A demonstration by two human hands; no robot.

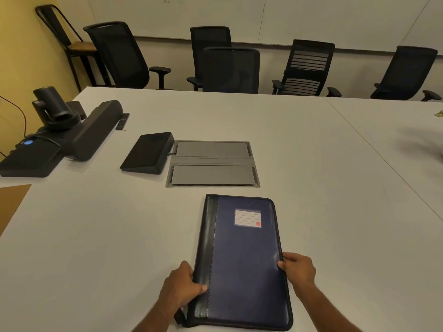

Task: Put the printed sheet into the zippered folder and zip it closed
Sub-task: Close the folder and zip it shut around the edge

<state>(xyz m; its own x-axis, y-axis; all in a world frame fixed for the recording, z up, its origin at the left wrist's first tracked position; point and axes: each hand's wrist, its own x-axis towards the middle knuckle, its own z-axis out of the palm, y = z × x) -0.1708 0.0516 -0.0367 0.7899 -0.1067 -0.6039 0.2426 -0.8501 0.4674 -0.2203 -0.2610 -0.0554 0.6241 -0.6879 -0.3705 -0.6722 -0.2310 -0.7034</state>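
A zippered folder [242,259], dark blue with a black spine strip and a white label near its top, lies closed and flat on the white table [96,236] close to me. My left hand [181,286] grips its black spine edge, thumb on top. My right hand [298,268] pinches the opposite long edge with its fingertips. No printed sheet is visible outside the folder; a pale blurred shape [429,142] sits at the far right edge.
Beyond the folder a grey cable hatch [213,164] is set into the table, with a black tablet console [148,152] at its left. A black camera and soundbar unit [62,135] occupies the left end. Several black office chairs [230,68] line the far side.
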